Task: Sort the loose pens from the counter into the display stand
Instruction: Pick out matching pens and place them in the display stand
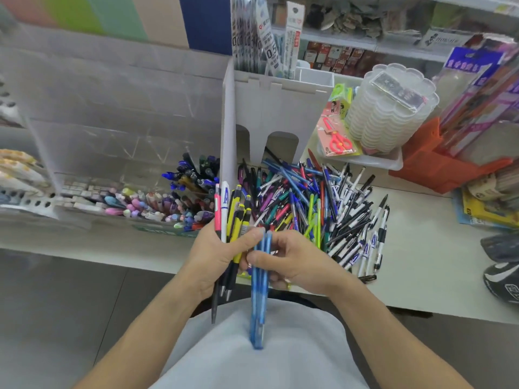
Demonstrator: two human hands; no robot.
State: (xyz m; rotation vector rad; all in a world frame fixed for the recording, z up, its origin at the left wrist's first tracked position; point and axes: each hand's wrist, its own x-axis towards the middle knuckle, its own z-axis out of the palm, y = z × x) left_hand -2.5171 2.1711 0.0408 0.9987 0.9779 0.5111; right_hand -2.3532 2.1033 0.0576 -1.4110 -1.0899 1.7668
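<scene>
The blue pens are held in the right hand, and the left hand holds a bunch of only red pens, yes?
Not quite. In the head view the right hand does hold the blue pens, but the bunch in the left hand is mixed: mostly yellow-and-black pens, with one pink and one white.

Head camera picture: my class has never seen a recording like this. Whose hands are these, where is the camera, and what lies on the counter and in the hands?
There is no machine here. A person wears a camera on the head, looking down at their own two hands. The left hand grips a bunch of mixed pens, yellow, pink and white. The right hand pinches a few blue pens. Ahead, a big heap of loose pens lies on the white counter. To the left stands a clear display stand already holding pens.
</scene>
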